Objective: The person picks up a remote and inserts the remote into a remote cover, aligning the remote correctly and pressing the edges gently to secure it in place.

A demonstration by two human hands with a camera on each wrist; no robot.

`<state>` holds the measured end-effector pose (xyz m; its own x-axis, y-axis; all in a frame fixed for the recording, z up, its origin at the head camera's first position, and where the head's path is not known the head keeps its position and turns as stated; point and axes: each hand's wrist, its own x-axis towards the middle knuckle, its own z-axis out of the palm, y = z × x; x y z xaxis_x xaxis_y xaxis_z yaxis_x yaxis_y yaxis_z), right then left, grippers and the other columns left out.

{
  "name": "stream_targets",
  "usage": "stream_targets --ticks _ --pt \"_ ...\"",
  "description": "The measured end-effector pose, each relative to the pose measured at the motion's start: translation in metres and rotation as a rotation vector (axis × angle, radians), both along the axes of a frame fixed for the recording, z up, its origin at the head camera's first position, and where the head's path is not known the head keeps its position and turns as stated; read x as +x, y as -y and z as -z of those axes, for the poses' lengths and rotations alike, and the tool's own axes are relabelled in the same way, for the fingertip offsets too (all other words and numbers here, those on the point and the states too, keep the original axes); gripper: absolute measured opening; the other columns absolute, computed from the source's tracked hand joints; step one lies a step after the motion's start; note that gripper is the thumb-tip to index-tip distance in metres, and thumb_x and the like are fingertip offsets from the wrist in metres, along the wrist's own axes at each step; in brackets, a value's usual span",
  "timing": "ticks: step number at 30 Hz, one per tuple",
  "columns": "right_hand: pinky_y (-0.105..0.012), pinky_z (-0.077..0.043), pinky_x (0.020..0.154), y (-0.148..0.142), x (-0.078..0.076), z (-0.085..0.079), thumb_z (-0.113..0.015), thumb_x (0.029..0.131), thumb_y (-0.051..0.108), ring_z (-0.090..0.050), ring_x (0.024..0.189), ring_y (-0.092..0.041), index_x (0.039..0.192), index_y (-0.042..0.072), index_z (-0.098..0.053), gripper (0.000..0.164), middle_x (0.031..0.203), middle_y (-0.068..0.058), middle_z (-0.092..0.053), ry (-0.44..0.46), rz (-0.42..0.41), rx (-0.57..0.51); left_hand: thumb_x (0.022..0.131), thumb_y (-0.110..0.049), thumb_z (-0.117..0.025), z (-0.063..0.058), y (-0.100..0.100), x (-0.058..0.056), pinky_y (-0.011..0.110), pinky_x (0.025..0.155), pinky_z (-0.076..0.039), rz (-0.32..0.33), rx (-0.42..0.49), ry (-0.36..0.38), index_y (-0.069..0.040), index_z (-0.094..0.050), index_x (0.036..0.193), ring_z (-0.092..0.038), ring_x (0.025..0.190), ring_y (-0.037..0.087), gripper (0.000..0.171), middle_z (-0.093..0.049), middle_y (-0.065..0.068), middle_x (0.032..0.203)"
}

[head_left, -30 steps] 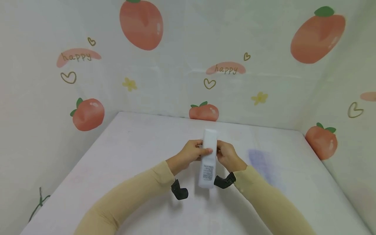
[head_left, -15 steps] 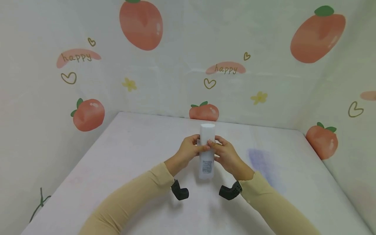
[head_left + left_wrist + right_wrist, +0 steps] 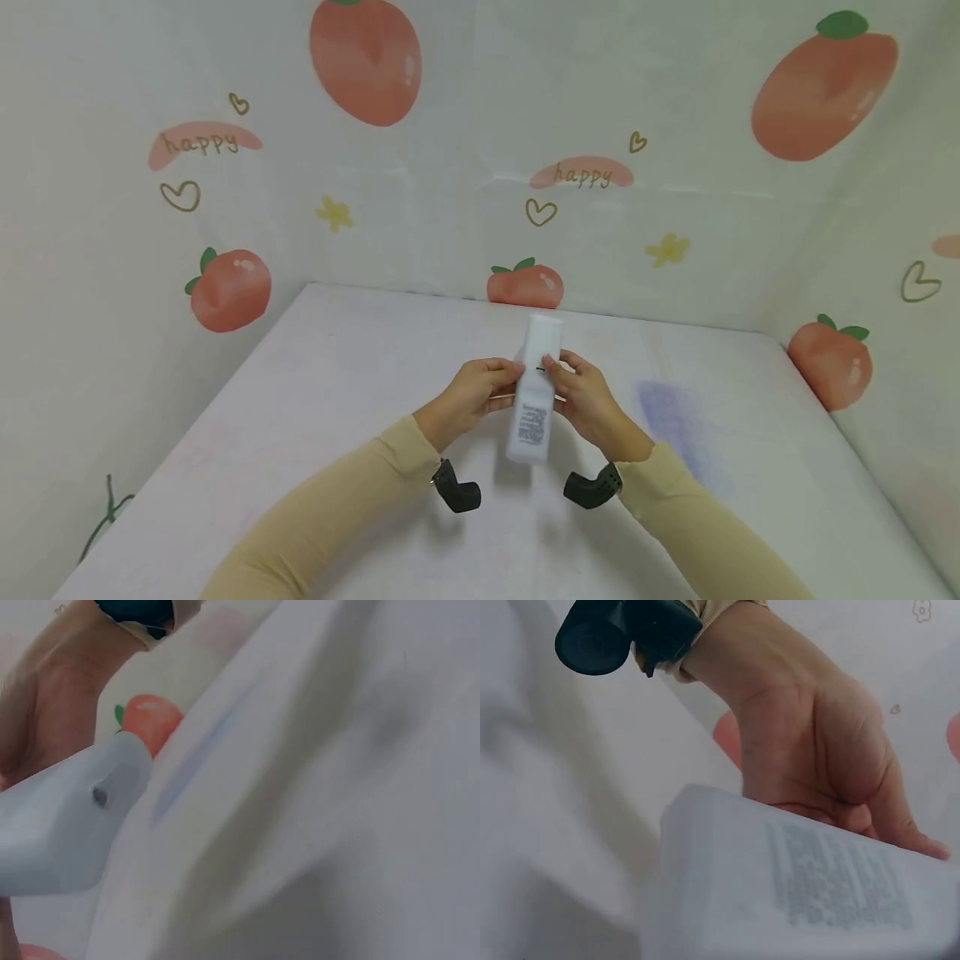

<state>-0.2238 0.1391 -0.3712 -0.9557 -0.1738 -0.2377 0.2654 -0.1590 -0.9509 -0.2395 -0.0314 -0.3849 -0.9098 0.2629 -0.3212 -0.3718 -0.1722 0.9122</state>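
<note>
In the head view, both hands hold up a white, oblong plastic item [image 3: 535, 387] with rounded edges, its top leaning slightly right. Grey print covers its lower front, and a small dark mark sits beside the right thumb. The left hand [image 3: 468, 396] grips the left edge, thumb tip at the side. On the right edge, the right hand [image 3: 592, 404] pinches it, thumb on the front and fingers partly hidden behind. A small dark opening shows on the item's end [image 3: 60, 825] in the left wrist view. The right wrist view shows the printed label [image 3: 840, 877] close up.
A white-covered table [image 3: 337, 358] lies beneath the hands, with a bluish stain [image 3: 671, 421] to the right. White curtains [image 3: 450, 208] printed with red fruit surround it. Dark wrist cameras [image 3: 592, 487] jut inward from both cuffs.
The right hand has come round from the side, setting its thumb on the front. The left thumb has slid back to the left edge. The item now tilts right.
</note>
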Motion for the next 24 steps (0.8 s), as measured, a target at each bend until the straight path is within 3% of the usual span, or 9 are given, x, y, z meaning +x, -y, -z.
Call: stream_targets --ticks 5,10,18,24 --pt "-0.03 -0.054 0.079 0.001 0.0 -0.004 -0.058 0.098 0.019 -0.065 0.09 -0.013 0.142 -0.003 -0.036 0.054 0.112 -0.008 -0.061 -0.056 -0.044 0.149 0.094 -0.012 -0.063 0.0 -0.007 0.002 0.026 0.075 -0.053 -0.116 0.046 0.052 -0.012 -0.061 0.076 -0.06 0.082 0.013 0.017 -0.063 -0.002 0.085" --pt "-0.035 -0.056 0.081 0.006 -0.001 -0.007 -0.06 0.096 0.017 -0.064 0.089 -0.015 0.139 -0.005 -0.038 0.053 0.119 -0.017 -0.059 -0.106 -0.036 0.247 0.092 -0.01 -0.064 -0.004 -0.013 -0.004 0.025 0.076 -0.052 -0.197 0.027 0.063 -0.005 -0.064 0.086 -0.059 0.082 0.013 0.008 -0.063 0.002 0.086" --pt "-0.051 -0.052 0.091 0.017 0.006 -0.006 -0.06 0.095 0.013 -0.059 0.103 -0.027 0.134 -0.003 -0.044 0.045 0.124 -0.022 -0.055 -0.152 0.033 0.318 0.092 0.0 -0.059 -0.012 -0.016 -0.019 0.024 0.073 -0.053 -0.216 -0.072 0.051 0.005 -0.066 0.104 -0.06 0.075 0.013 0.016 -0.066 0.008 0.091" --pt "-0.048 -0.053 0.09 0.016 0.001 -0.006 -0.059 0.096 0.013 -0.059 0.103 -0.026 0.134 -0.002 -0.044 0.044 0.124 -0.022 -0.055 -0.125 0.022 0.299 0.089 0.0 -0.06 -0.009 -0.016 -0.027 0.025 0.072 -0.055 -0.193 -0.138 -0.016 0.006 -0.068 0.104 -0.059 0.069 0.012 0.018 -0.065 0.005 0.088"
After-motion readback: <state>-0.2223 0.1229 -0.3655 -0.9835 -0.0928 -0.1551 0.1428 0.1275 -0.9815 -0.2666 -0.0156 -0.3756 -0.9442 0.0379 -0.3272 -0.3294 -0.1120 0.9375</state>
